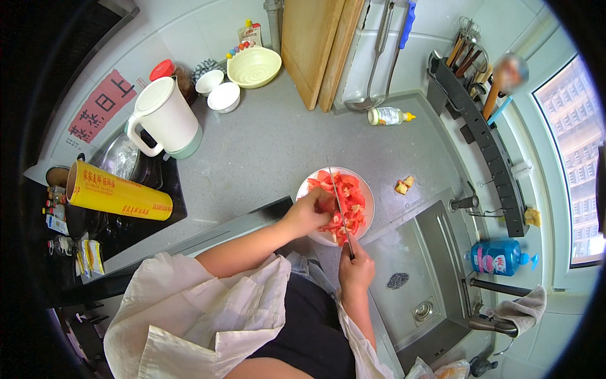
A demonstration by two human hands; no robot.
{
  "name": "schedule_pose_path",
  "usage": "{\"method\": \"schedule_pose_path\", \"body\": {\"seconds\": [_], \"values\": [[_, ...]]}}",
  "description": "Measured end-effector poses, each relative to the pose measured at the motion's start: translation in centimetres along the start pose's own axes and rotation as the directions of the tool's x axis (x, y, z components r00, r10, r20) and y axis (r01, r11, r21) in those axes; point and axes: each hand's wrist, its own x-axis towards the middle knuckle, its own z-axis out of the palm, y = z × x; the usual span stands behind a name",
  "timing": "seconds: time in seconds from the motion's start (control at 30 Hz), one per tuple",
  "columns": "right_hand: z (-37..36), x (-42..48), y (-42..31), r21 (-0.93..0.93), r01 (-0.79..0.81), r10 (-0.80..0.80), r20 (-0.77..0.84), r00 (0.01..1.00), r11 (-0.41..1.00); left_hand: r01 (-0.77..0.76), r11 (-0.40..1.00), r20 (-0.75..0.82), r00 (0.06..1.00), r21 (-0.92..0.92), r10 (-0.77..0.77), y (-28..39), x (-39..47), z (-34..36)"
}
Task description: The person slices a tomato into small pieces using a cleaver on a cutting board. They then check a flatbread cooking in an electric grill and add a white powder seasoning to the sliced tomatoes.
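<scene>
A white plate (370, 199) full of cut tomato pieces (352, 189) rests on the grey counter beside the sink. Over the plate, my left hand (310, 213) holds a piece of tomato (326, 203) between thumb and fingers, close to the blade. My right hand (356, 267) grips the dark handle of a knife (338, 199); its thin blade is seen nearly edge-on and crosses above the plate. How the tomato touches the blade is partly hidden by my left fingers.
Right of the plate lie small food scraps (404, 184), then a steel sink (402, 241) holding a dark scrubber (397, 281). Farther off are a squeeze bottle (389, 116), wooden boards (310, 47), bowls (224, 97) and a white pitcher (165, 113). A yellow roll (120, 192) lies over the stove at left.
</scene>
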Motion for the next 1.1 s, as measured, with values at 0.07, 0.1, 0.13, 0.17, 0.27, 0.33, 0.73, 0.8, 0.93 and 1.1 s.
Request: {"method": "schedule_pose_path", "body": {"seconds": [0.07,0.1,0.13,0.17,0.27,0.33,0.73,0.8,0.93,1.1], "values": [[0.3,-0.4,1.2,-0.01,0.019,-0.019,-0.01,1.0,1.0,-0.076,0.989,-0.058,0.996,-0.123,0.069,-1.2,0.7,-1.0],[0.2,-0.4,1.4,-0.033,-0.039,0.04,0.037,0.999,0.999,-0.113,0.977,-0.091,0.991,-0.181,0.098,-0.8,0.9,-1.4],[0.0,-0.4,1.6,-0.059,-0.094,0.099,0.084,0.992,0.994,-0.043,0.951,-0.037,0.999,-0.307,0.033,0.0,0.7,-1.8],[-0.1,-0.4,1.7,-0.088,-0.148,0.159,0.128,0.979,0.985,-0.057,0.946,-0.029,0.998,-0.319,0.051,0.3,0.8,-1.8],[-0.4,-0.5,1.6,-0.018,-0.123,0.124,0.066,0.99,0.992,-0.026,0.934,0.01,0.999,-0.355,0.031,1.0,0.8,-1.6],[-0.5,-0.3,1.1,-0.011,-0.113,0.114,0.053,0.992,0.993,0.057,0.894,0.039,0.998,-0.445,-0.044,0.6,0.7,-1.3],[-0.5,-0.2,0.2,-0.152,0.34,-0.357,-0.101,0.929,0.928,0.155,0.834,0.045,0.987,-0.529,-0.155,-0.8,0.6,-0.4],[-0.4,-0.2,0.4,-0.161,0.335,-0.354,-0.104,0.93,0.928,0.172,0.787,0.093,0.985,-0.592,-0.145,-0.7,0.7,-0.5],[-0.5,-0.2,0.5,-0.183,0.327,-0.35,-0.112,0.93,0.927,0.182,0.722,0.072,0.981,-0.668,-0.181,0.0,0.5,-0.4],[-0.7,-0.3,0.4,-0.166,0.323,-0.345,-0.122,0.931,0.932,0.264,0.674,0.158,0.964,-0.69,-0.216,-1.0,0.9,-0.2]]}}
